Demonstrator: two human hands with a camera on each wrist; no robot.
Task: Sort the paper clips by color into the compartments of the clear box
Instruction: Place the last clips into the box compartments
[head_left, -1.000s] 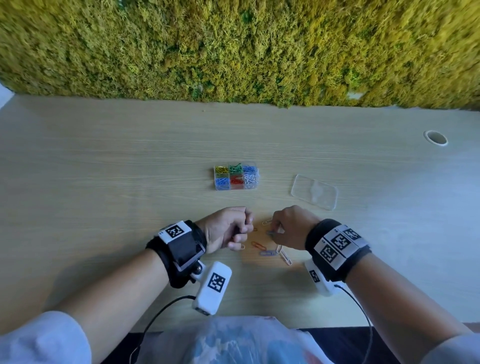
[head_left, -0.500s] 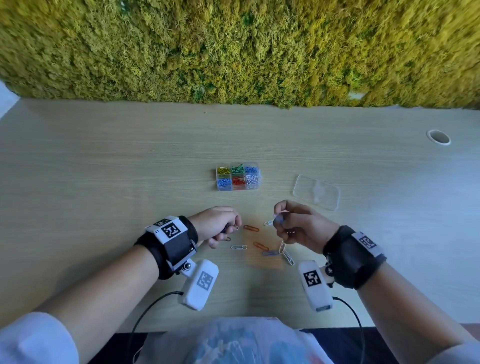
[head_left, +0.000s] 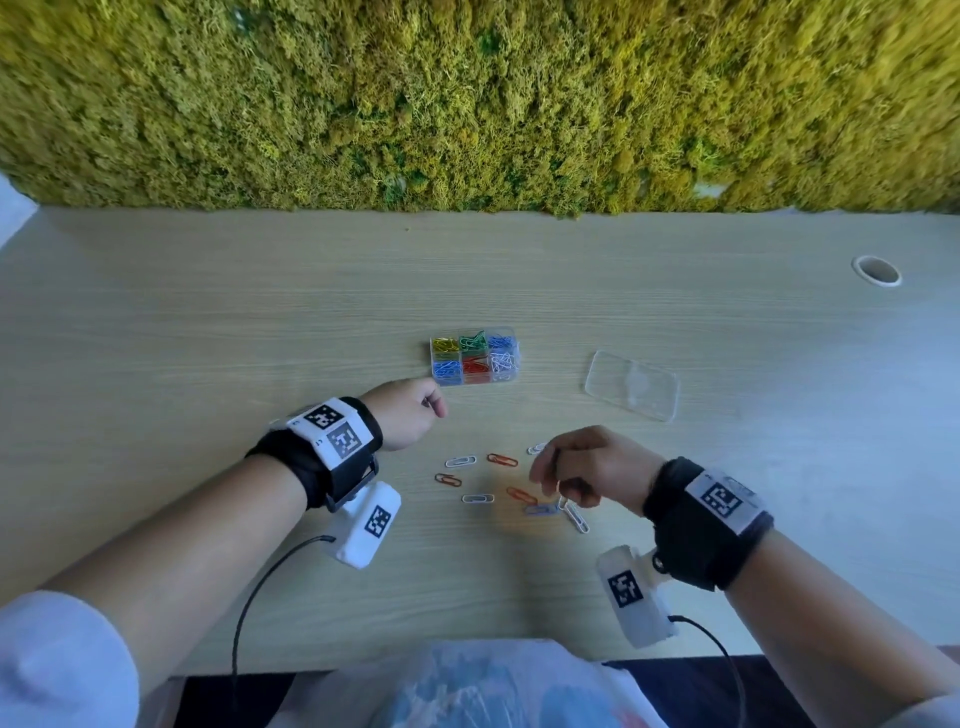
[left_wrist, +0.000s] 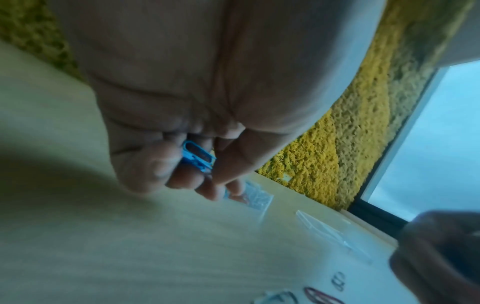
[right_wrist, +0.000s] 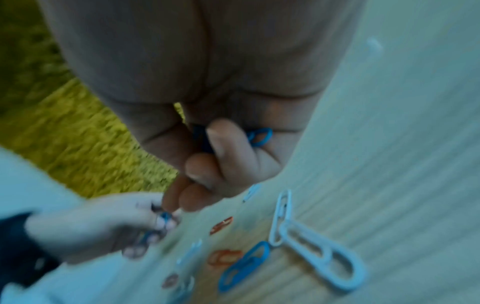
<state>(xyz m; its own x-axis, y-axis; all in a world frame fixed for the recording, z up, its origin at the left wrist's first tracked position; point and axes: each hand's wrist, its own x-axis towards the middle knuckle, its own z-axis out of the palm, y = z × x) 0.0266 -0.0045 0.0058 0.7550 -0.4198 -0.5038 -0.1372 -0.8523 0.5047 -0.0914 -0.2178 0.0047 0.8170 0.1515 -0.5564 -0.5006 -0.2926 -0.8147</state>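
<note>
The clear compartment box (head_left: 510, 331) stands mid-table with yellow, green, blue, red and white clips sorted inside. My left hand (head_left: 410, 418) hovers just before its near left corner, fingers curled round blue paper clips (left_wrist: 198, 157). My right hand (head_left: 582, 467) is above the loose clips, fingers curled, holding a blue clip (right_wrist: 259, 136) against the palm. On the table lie red clips (head_left: 502, 460), white clips (head_left: 477, 499) and a blue clip (head_left: 540, 509).
The box's clear lid (head_left: 631, 384) lies to the right of the box. A moss wall (head_left: 467, 104) runs along the table's far edge. A cable hole (head_left: 877, 270) sits at far right. A plastic bag (head_left: 493, 686) lies at the near edge.
My left hand has lifted from the loose clips and moved forward to the box's near left corner. My right hand shifted slightly right, staying over the clips.
</note>
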